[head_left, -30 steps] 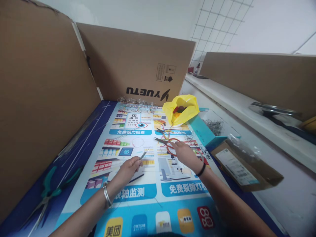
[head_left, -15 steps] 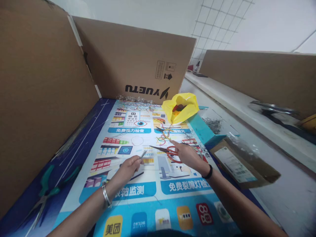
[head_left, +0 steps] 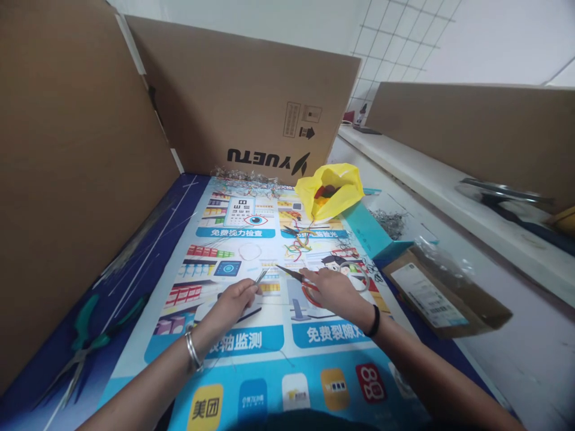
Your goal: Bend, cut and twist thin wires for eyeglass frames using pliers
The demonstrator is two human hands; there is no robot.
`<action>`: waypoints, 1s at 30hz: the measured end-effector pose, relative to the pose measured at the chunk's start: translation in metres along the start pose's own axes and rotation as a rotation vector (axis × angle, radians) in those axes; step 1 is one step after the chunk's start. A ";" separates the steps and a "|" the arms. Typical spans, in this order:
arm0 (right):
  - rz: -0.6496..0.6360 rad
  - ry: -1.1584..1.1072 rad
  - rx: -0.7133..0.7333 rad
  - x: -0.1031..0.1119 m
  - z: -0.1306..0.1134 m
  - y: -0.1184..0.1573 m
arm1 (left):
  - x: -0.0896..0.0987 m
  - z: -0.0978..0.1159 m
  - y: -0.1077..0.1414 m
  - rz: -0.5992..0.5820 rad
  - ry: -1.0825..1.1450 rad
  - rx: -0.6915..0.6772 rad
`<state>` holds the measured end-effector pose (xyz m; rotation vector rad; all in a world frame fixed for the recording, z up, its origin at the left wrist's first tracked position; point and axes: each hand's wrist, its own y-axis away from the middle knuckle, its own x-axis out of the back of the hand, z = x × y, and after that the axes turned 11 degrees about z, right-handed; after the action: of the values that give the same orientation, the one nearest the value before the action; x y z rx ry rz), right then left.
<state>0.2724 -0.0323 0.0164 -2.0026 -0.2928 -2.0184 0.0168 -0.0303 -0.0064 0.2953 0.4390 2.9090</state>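
My left hand is closed in a pinch on a small bundle of thin silvery wires, whose tips stick out past the fingertips. To its right, my right hand is closed over the red-handled scissors, fingers around the handles and near the pivot. Their dark blades point left, toward the wire tips, with a small gap between. Part of the scissor handles is hidden under my fingers. Just beyond the hands lies a tangle of coloured wires in red, yellow and green.
A yellow bag with coloured items stands at the back right. Beside it are a teal box and an opened brown carton. Green-handled pliers lie at left. Cardboard panels enclose the left and back.
My right hand has moved left onto the scissors; its index finger, stretched forward before, is now curled over them. The blades shifted slightly right. My left hand keeps its pinch on the wires.
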 end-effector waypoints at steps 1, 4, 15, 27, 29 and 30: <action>-0.007 -0.050 -0.034 0.002 -0.002 0.001 | 0.000 0.000 0.000 0.001 -0.003 0.000; -0.077 -0.352 -0.098 0.009 -0.008 0.009 | -0.001 0.001 0.002 -0.012 0.003 0.004; -0.271 -1.029 -0.167 0.033 -0.040 0.031 | -0.010 0.002 0.018 -0.155 0.039 -0.024; -0.160 -1.109 -0.126 0.027 -0.045 0.036 | -0.023 0.013 0.029 -0.201 -0.042 -0.092; -0.143 -1.132 -0.116 0.026 -0.044 0.040 | -0.026 0.013 0.031 -0.207 -0.052 -0.108; -0.138 -1.147 -0.114 0.025 -0.043 0.042 | -0.027 0.013 0.032 -0.209 -0.061 -0.113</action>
<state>0.2458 -0.0880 0.0387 -3.0540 -0.5365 -0.7113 0.0412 -0.0627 0.0109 0.3014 0.2763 2.7002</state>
